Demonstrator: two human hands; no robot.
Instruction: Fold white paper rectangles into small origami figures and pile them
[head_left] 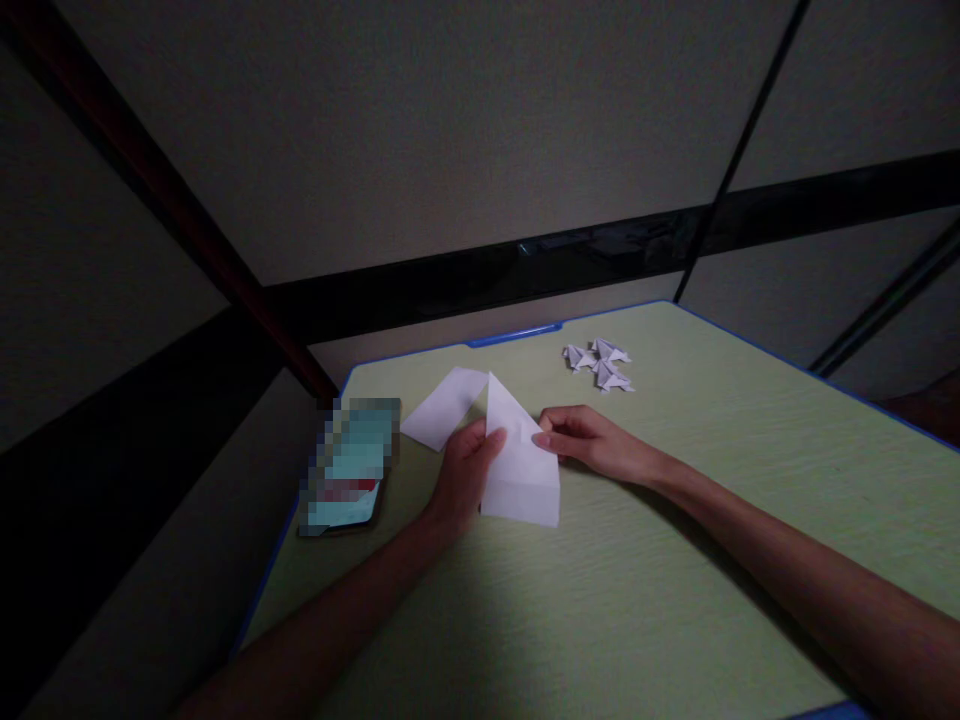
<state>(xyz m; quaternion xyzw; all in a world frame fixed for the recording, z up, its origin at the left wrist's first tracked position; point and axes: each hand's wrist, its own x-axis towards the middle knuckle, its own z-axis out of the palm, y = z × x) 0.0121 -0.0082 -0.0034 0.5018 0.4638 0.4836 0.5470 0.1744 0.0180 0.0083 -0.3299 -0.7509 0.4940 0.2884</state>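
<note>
L hand (461,470) & R hand (592,442) gripped folded paper (519,468) at opp. edges; neat creasing prob. reqd. aligned edges, firm thumb pressure.

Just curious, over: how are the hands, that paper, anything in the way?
Left hand grip: on pointed white paper, left edge. Right hand grip: on its right edge. Close by: second sheet just beyond, leftward; phone farther left.
</note>
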